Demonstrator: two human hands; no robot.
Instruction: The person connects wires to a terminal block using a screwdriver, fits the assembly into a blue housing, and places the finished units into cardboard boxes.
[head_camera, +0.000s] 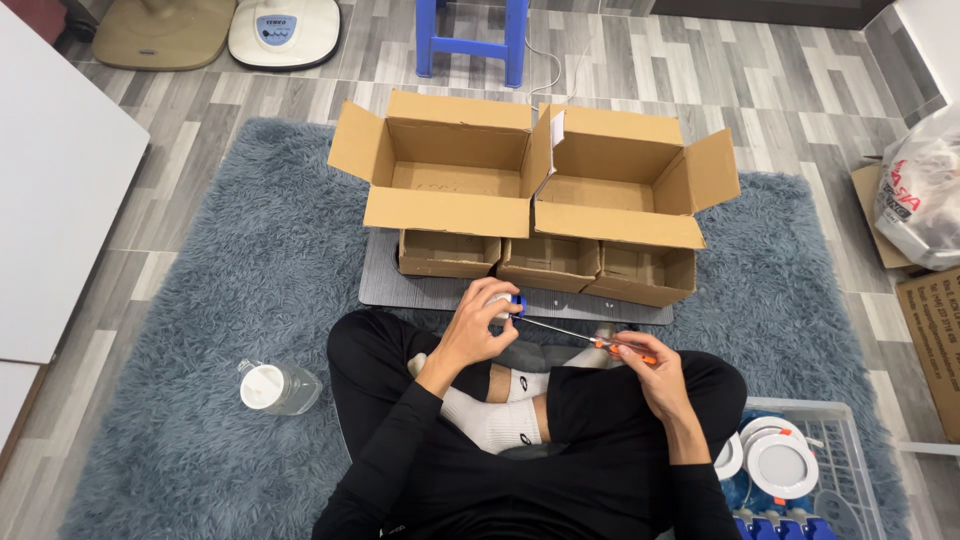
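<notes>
Head view looks down on a person sitting cross-legged on a shaggy blue-grey rug (200, 300). Left hand (482, 325) is raised over the lap, fingers curled around a small white part with a blue piece (507, 303) showing at the fingertips; most of that part is buried in the grip, so its shape cannot be made out. Right hand (645, 370) sits lower and further out to the side, closed around the orange handle of a screwdriver (590, 339). Its thin metal shaft runs from that fist up toward the left hand's fingertips and meets the white part there; whether the tip is seated in it cannot be told.

Both forearms, in black sleeves, angle in from the bottom edge with the elbows bent, and the left wrist is cocked upward.

Just beyond the left hand lies a grey board (385, 285) carrying three small open cardboard boxes (548, 262), and behind them stand two large open cardboard boxes (530, 175). Near the right elbow a white wire basket (850, 440) holds round white lamp fittings (782, 465), cut off by the frame. Out past the left elbow a clear bottle with a white cap (277, 387) lies on the rug.
</notes>
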